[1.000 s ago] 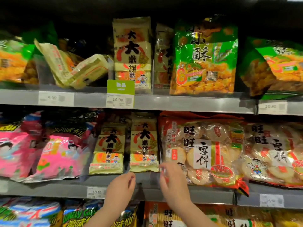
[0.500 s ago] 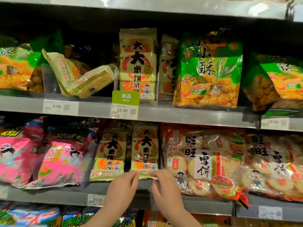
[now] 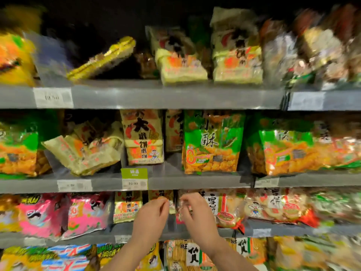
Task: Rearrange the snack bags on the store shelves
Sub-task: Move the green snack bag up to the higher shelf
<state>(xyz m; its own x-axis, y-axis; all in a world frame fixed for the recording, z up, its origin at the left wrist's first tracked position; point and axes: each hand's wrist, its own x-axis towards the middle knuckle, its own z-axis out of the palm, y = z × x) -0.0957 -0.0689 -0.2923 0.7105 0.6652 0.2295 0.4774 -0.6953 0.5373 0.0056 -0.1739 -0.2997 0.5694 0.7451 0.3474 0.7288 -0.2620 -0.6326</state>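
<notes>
**shelfwatcher:** What did you get off the head cam? Where were the hands?

**rig_op:** I was running it remotely, and the frame was pretty smeared. Both hands were up at the third shelf point(image 3: 88, 234) down. My left hand point(image 3: 154, 216) had its thumb and forefinger curled together right at the lower corner of a small yellow cracker bag point(image 3: 161, 195). It was too blurry for me to say if it actually had hold of it. My right hand point(image 3: 196, 214) was just beside it, fingers curled, pinching the crinkly left edge of the red-and-clear rice cracker bag point(image 3: 226, 210).

**shelfwatcher:** And the bags themselves?

**rig_op:** Both stood upright on that shelf, side by side. A second yellow bag point(image 3: 128, 207) and the pink bags point(image 3: 58, 214) were to the left. One shelf up sat a green bag point(image 3: 212, 141) and a green price tag point(image 3: 134, 178).
</notes>
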